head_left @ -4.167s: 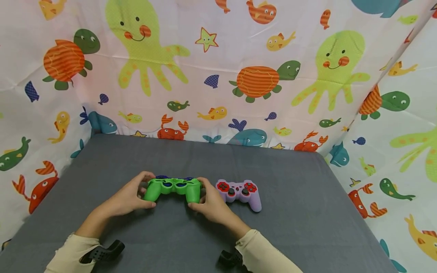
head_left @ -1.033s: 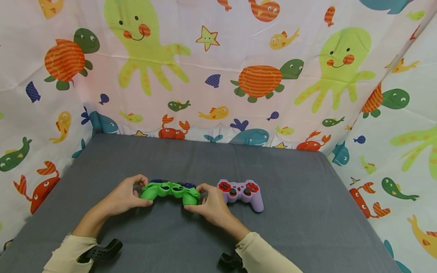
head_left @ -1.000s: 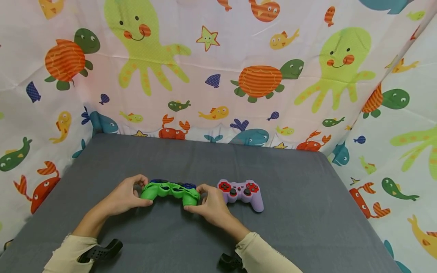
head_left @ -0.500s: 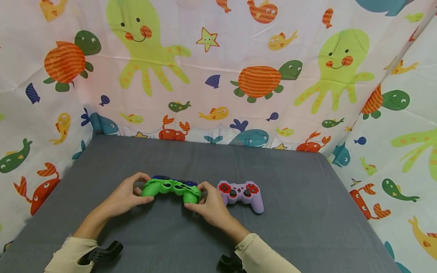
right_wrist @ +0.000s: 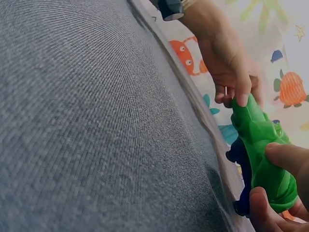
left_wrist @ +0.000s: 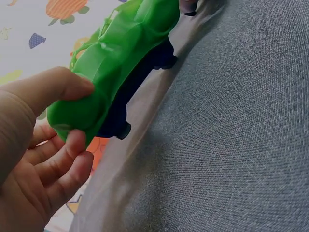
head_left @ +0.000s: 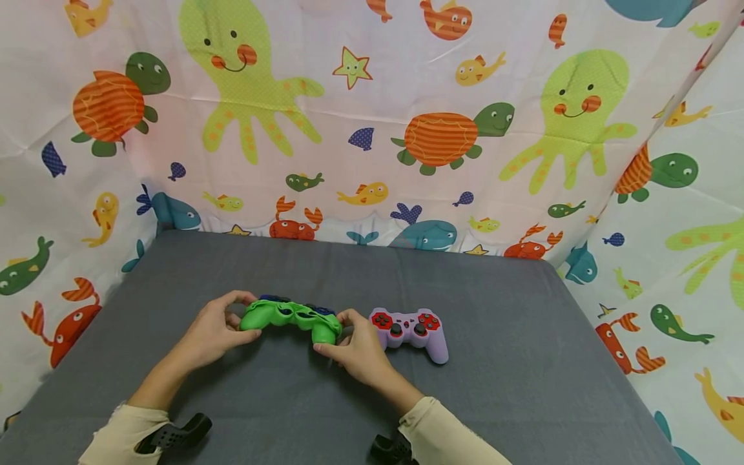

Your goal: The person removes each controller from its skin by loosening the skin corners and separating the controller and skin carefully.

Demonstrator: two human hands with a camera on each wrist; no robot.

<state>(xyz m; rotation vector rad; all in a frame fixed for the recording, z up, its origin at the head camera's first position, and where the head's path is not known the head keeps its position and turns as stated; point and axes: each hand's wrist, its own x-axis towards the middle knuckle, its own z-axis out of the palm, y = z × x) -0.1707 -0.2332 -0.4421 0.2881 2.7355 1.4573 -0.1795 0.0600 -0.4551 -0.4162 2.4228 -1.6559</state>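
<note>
A dark blue game controller (left_wrist: pixel 126 79) sits in a green, rubbery sleeve (head_left: pixel 285 316), raised above the grey table in the head view. The sleeve's upper edge looks loose and wrinkled, with blue showing behind it. My left hand (head_left: pixel 210 330) pinches the left grip between thumb and fingers; in the left wrist view the thumb presses the green surface. My right hand (head_left: pixel 361 347) grips the right end, thumb on the near side and fingers around the back. Both hands (right_wrist: pixel 227 63) hold the sleeved controller in the right wrist view. Its front face is mostly hidden.
A lilac controller with red button areas (head_left: pixel 409 330) lies on the grey cloth-covered table (head_left: pixel 500 361), just right of my right hand. A curtain printed with sea animals (head_left: pixel 372 129) surrounds the table's back and sides. Black wrist devices (head_left: pixel 180 434) are on both sleeves.
Since the earliest frame the controller has tilted and its left end has risen higher than the right. The sleeve's edge has become bunched. Over the last second both hands have lifted it slightly.
</note>
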